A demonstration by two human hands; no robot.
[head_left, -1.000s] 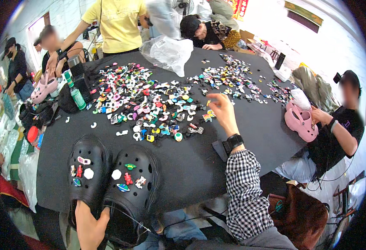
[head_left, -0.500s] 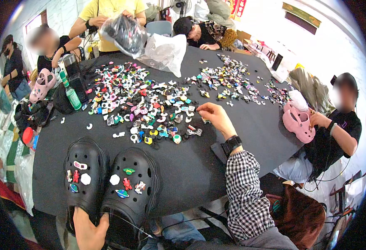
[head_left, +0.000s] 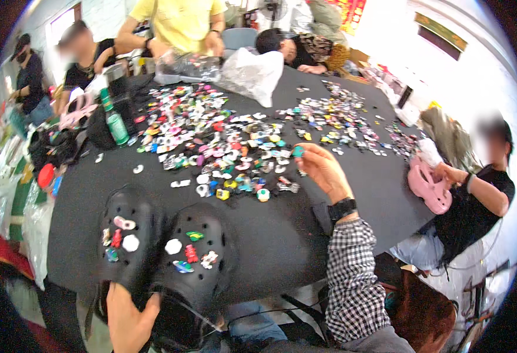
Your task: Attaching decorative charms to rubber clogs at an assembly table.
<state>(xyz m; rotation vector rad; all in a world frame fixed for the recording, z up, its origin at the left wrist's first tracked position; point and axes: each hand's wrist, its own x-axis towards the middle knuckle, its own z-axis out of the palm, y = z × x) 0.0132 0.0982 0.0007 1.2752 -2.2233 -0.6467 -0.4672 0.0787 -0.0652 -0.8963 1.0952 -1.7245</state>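
Observation:
Two black clogs [head_left: 202, 250] lie side by side at the near left, dotted with small shoe charms in white, red, green and blue. My left hand [head_left: 130, 320] grips the left-hand clog [head_left: 130, 235] at its heel opening; its fingers go inside out of sight, and the thumb rests between the pair. Above the near right edge of a pile of colourful shoe charms [head_left: 235, 154], my right hand [head_left: 326, 173] pinches a small teal shoe charm [head_left: 298, 151] between thumb and fingertips. Slight blur hides its exact shape.
The dark table [head_left: 270, 235] also bears a second charm pile [head_left: 341, 115] at far right, a green bottle [head_left: 115, 123] and a plastic bag [head_left: 249, 76]. At the right a person holds a pink clog [head_left: 428, 185]. Other people stand or lean along the far side.
My right hand has lifted slightly from the pile with a teal charm in its pinch. The view has shifted a little. Across the table, the person in yellow has lowered the clear bag.

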